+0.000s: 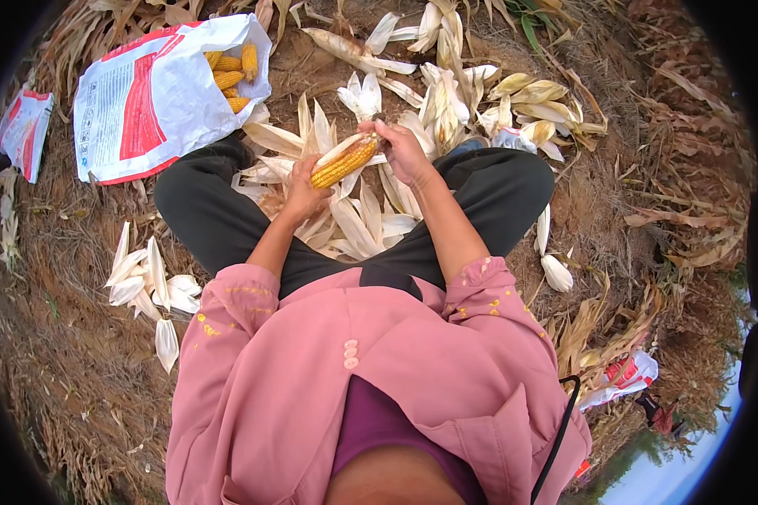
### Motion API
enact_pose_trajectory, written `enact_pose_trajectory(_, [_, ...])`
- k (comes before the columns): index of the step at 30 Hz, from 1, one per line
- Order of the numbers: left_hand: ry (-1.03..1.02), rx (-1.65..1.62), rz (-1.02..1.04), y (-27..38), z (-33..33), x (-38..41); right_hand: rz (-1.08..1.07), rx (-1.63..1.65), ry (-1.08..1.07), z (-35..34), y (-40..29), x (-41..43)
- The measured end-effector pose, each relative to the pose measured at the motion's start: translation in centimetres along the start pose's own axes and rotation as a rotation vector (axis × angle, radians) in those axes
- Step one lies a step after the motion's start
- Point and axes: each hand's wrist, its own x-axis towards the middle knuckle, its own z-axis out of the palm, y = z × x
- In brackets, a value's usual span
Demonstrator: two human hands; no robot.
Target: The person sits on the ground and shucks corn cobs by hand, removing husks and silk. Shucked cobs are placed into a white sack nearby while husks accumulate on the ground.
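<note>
An ear of yellow corn (pixel 346 165) lies slantwise between my hands, its kernels mostly bare. My left hand (pixel 304 189) is wrapped around the lower end of the ear. At the other end, my right hand (pixel 403 150) pinches the tip with thumb and fingers. A pale strip of husk (pixel 340 148) still runs along the ear's upper side. Loose dry husks (pixel 360 224) are heaped beneath the ear, between my bent legs.
A white and red woven sack (pixel 110 104) lies at the upper left, husked cobs (pixel 228 79) showing in its mouth. Unhusked ears (pixel 534 101) lie at the upper right beside piled husks (pixel 445 107). More husks (pixel 155 281) litter the ground at left. Another sack (pixel 625 379) is at lower right.
</note>
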Motion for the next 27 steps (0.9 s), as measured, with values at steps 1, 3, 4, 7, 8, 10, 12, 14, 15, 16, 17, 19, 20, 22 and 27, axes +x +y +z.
enact_pose_trajectory(1, [0.039, 0.069, 0.022, -0.1, -0.1, 0.1, 0.0, 0.012, -0.02, 0.1, 0.0, -0.1])
enact_pose_trajectory(3, [0.125, 0.105, 0.012, -0.6, 0.0, 0.3, 0.0, 0.037, -0.062, 0.5, 0.1, -0.5])
enact_pose_trajectory(4, [0.189, 0.132, 0.016, -0.9, 0.0, 0.4, 0.014, 0.064, -0.04, 1.0, 0.2, -0.8])
enact_pose_trajectory(7, [0.301, -0.014, 0.041, -0.3, 0.5, 0.8, 0.089, 0.104, -0.004, 2.0, 1.8, -1.2])
enact_pose_trajectory(8, [0.326, -0.221, 0.078, -0.8, 0.9, 1.5, 0.075, 0.133, -0.007, 2.6, 3.3, -1.5])
enact_pose_trajectory(10, [0.036, -1.16, -0.365, 1.9, -0.4, 0.8, 0.052, 0.226, 0.087, 5.5, 4.8, -2.4])
enact_pose_trajectory(12, [-0.187, -1.295, -0.323, 0.2, 0.1, 0.7, 0.089, 0.125, 0.054, 6.5, 5.2, -2.4])
enact_pose_trajectory(14, [-0.414, -1.542, -0.216, -1.3, -0.5, 0.5, 0.184, 0.088, 0.02, 7.8, 4.9, -2.6])
enact_pose_trajectory(15, [-0.417, -1.594, -0.202, -0.3, -0.8, 0.5, 0.191, 0.111, 0.008, 7.7, 4.5, -2.6])
enact_pose_trajectory(16, [-0.423, -1.649, -0.185, 1.8, -1.4, 0.2, 0.197, 0.131, -0.003, 7.5, 4.0, -2.6])
enact_pose_trajectory(17, [-0.416, -1.701, -0.164, 3.0, -2.0, 0.0, 0.206, 0.152, -0.026, 7.5, 3.7, -2.5])
enact_pose_trajectory(19, [-0.378, -1.707, -0.155, 4.1, -2.7, 0.1, 0.188, 0.261, -0.066, 6.7, 3.7, -2.2])
enact_pose_trajectory(20, [-0.359, -1.732, -0.203, 4.7, -2.9, 0.0, 0.181, 0.279, -0.051, 6.1, 3.7, -2.1])
enact_pose_trajectory(22, [-0.414, -1.767, -0.202, 5.0, -3.3, 0.2, 0.174, 0.328, 0.039, 5.2, 3.4, -1.7])
enact_pose_trajectory(27, [-0.401, -1.518, -0.229, 4.9, -2.3, -0.2, 0.045, 0.598, 0.158, 2.0, 1.1, 1.2])
